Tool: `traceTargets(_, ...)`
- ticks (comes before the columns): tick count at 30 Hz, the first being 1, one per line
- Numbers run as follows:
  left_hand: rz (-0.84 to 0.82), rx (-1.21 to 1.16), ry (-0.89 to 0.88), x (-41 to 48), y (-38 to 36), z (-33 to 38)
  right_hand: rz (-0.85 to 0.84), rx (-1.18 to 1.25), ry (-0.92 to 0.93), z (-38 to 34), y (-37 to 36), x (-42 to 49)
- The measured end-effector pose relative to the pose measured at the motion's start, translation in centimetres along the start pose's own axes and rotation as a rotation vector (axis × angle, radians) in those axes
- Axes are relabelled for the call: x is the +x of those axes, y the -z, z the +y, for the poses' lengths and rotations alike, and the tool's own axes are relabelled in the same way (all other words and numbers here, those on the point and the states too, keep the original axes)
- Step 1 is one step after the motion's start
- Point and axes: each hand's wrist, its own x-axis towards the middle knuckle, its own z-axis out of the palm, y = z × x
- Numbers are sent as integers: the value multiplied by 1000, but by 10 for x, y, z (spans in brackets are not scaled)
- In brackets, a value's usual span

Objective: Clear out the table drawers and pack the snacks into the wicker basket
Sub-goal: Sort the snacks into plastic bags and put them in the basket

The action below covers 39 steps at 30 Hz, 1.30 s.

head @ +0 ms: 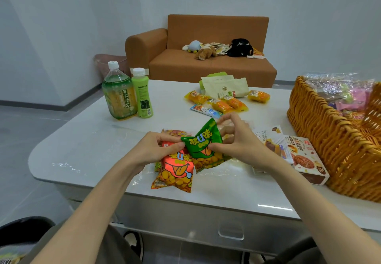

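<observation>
Green packet [203, 147] is pinched by right grip [237, 142], red packet [177, 170] by left grip [152, 150]; bunch tops firmly before lifting toward wicker basket [313, 131].

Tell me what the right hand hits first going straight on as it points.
Beyond the green packet it pinches, the right hand would probably meet the blue-and-white sachet first, though depth is unclear.

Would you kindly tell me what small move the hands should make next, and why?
Probably carry both packets rightward into the woven wicker basket: the left hand grips the red snack packet, the right hand the green snack packet.
</observation>
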Motion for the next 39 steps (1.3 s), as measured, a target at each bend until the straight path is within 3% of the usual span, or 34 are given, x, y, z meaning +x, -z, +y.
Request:
traceTargets(3, 13, 88, -21, 1, -6, -2, -84, -124, 21, 5, 1, -4)
traceTargets(8, 45, 107, -72, 3, -18, -2, 21, -164, -81, 1, 2, -8)
traceTargets(12, 218, -70, -83, 8, -14, 4, 387, 8, -211, -4, 28, -8)
traceTargets(15, 298, -104, -47, 11, -1, 3, 572, -200, -276, 6, 52, -11)
traceTargets(18, 280, -25, 10, 13, 10, -1, 513, -343, -383, 18, 59, -11)
traceTargets(22, 213, 118, 102, 18, 20, -7, 430, -192, -494, 25, 50, 1)
traceTargets(27, 172, 341, 133, 22, 23, -15, 465, -42, -502, 20, 43, 11)
traceTargets(34, 94, 399, 167, 27, 24, -17, 517, 226, -549, 8, 58, 16)
traceTargets(39, 76, 421, 166, 29, 25, -18, 407, 18, -571, 16, 55, 12)
